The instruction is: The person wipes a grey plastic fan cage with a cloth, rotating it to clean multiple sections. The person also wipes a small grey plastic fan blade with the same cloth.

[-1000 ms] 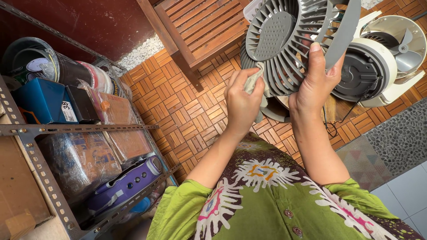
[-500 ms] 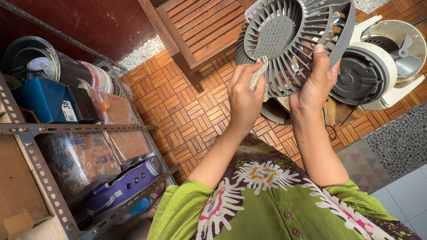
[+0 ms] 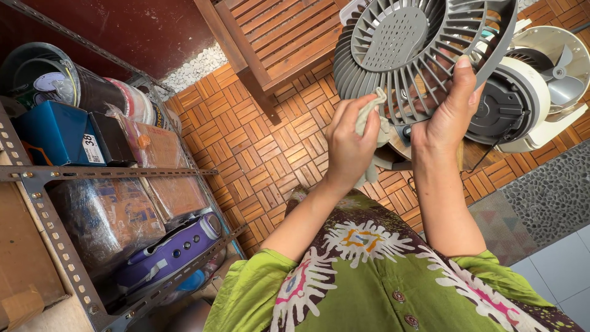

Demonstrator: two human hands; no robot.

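- Here, on the left, a metal shelf [image 3: 43,174] carries a blue box [image 3: 52,132] and wrapped bundles, well apart from the hands.
- The left hand [image 3: 349,150] is clenched on a pale cloth [image 3: 370,117], which it presses against the grille's lower ribs.
- The grey fan grille [image 3: 418,55] is held up, tilted, just above both hands.
- The right hand [image 3: 452,114] grasps its lower right rim, the thumb hooked over the ribs.
- The fan body [image 3: 522,104] lies behind, to the right.

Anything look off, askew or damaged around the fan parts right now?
No damage shows. The grey fan grille is off the fan, held up tilted by the right hand while the left hand presses a cloth to its ribs. The white fan body lies on its side, blades exposed.
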